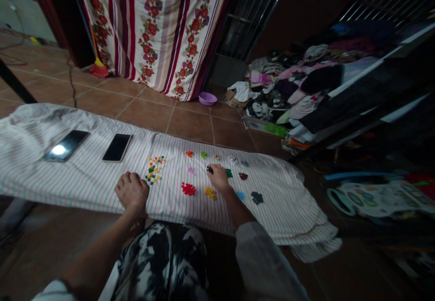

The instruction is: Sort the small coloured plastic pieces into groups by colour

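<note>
Right hand (219, 179): fingertips bunched down at the black pile (210, 169), touching or right over it; can't tell if a piece is pinched. Black pile sits at the hand's 10 o'clock, partly covered by the fingers.

Clock from right hand, straight up the view = 12. Tan pile (217, 157) at 12, white pile (232, 160) between 1 and 2, grey-blue pile (244, 163) at 2. Dark green pile (229, 173) just beside the hand, 2 to 3; brown pile (243, 176) at 3. Light blue pile (240, 195) and slate pile (257, 197) at 4, slate farther out. Yellow pile (210, 193) at 7, red pile (188, 188) between 8 and 9, pink pile (191, 170) between 9 and 10, orange pile (189, 154) at 10, lime pile (203, 155) between 10 and 11.

Left hand (132, 190) at 9, well apart, fingers curled down on the striped cloth (170, 203); can't tell if anything's under them. Mixed pieces (155, 169), yellow, green, orange, scattered at left hand's 2 o'clock.

Two phones farther out: near phone (117, 147) at left hand's 11, far phone (70, 143) at 10, glare on screen.

Floor beyond: purple basin (207, 98) at right hand's 12, striped floral curtain (152, 34) at 11, clothes heap (288, 79) at 1.
</note>
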`<state>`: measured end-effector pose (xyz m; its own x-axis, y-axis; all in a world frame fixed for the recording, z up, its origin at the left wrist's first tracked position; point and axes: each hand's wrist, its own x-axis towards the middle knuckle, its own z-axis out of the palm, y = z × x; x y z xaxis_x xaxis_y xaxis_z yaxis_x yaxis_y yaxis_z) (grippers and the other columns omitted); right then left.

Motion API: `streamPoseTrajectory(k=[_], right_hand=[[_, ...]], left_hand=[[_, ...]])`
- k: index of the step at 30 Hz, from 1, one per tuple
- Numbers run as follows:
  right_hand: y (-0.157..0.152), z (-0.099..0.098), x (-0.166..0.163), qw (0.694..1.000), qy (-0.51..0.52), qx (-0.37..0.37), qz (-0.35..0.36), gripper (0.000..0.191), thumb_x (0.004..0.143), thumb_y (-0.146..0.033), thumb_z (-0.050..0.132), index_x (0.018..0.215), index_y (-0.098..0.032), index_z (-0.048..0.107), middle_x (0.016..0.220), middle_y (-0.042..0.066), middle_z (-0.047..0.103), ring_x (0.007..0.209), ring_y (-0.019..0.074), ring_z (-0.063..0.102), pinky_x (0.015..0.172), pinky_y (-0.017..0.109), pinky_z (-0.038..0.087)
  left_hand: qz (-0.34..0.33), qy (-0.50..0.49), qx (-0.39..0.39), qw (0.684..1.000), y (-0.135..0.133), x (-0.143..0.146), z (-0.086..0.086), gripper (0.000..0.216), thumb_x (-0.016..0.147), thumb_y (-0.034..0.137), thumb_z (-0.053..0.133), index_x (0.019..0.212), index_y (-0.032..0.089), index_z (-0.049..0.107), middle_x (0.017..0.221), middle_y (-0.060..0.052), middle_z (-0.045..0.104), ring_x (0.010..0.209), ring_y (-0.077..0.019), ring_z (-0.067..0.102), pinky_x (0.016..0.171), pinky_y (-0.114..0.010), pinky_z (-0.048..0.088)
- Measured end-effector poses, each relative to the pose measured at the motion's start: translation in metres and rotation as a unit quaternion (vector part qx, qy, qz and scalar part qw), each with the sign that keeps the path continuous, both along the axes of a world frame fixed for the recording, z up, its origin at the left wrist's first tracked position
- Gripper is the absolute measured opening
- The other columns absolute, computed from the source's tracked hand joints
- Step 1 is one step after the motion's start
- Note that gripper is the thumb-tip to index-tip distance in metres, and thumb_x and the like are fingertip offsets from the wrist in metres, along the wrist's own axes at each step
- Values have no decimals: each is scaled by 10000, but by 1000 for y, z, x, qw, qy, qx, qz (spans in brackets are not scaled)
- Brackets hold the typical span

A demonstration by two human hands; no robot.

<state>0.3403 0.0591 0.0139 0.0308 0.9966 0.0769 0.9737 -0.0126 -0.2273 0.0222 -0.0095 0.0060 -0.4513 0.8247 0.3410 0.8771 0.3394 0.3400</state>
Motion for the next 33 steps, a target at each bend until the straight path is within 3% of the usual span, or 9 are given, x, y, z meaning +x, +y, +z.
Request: streamPoseTrajectory(k=[9, 22, 33], right_hand=[[-2, -4, -3, 999, 6, 10, 35, 220, 801, -154, 583, 985, -212, 688, 1009, 85, 652, 966, 211, 561, 865, 301, 387], [-1, 0, -2, 998, 46, 16, 26, 213, 789, -187, 604, 981, -211, 692, 998, 70, 678, 957, 201, 586, 858, 288, 404], [1, 6, 1, 998, 57, 42, -6, 308, 861, -114, 429, 1005, -181, 692, 994, 68, 705, 949, 178, 612, 883, 266, 407]], left_hand=[[-5, -24, -13, 1000, 0, -1, 3, 286, 799, 243, 431, 1024, 135, 570, 1192, -165, 533, 1150, -309, 428, 925, -447, 298], [1, 0, 1, 1000, 1, -1, -2, 273, 829, 261, 402, 1008, 131, 562, 1186, -162, 537, 1152, -296, 432, 931, -432, 305], [2, 10, 10, 1000, 1, -2, -2, 255, 838, 255, 413, 992, 130, 573, 1170, -159, 555, 1126, -297, 461, 906, -428, 322]])
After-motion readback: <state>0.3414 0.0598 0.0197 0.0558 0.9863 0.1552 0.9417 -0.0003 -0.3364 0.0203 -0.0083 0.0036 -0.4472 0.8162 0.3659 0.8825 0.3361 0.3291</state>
